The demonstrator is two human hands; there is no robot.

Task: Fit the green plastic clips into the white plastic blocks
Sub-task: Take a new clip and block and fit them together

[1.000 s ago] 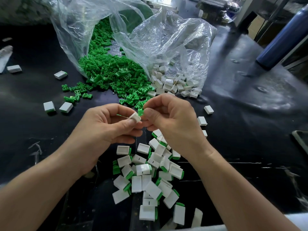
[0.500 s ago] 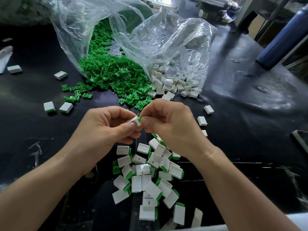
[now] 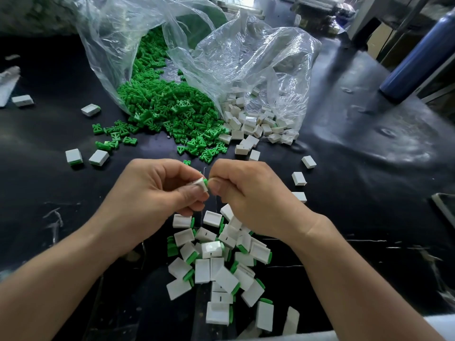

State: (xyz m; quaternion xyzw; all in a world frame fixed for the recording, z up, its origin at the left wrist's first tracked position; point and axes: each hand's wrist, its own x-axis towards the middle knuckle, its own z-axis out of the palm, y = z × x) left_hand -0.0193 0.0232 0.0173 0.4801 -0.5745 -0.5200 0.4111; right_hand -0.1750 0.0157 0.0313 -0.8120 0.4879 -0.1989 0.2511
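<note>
Dark and glossy, the table (image 3: 357,173) carries two clear plastic bags at its far side. The left bag (image 3: 115,45) spills a heap of green clips (image 3: 162,104), and the right bag (image 3: 258,57) spills a smaller heap of white blocks (image 3: 248,121). Both hands meet above the table's middle. The left hand (image 3: 155,200) pinches one white block (image 3: 200,183) between thumb and curled fingers. The right hand (image 3: 256,203), fingers curled, pinches a green clip (image 3: 206,182) against that block's end; only a sliver of green shows between the two thumbs. Just below the hands lies a pile of fitted blocks (image 3: 216,264), white with green edges. A few single blocks (image 3: 73,156) lie scattered to either side. A blue cylinder (image 3: 418,52) stands at the far right.
</note>
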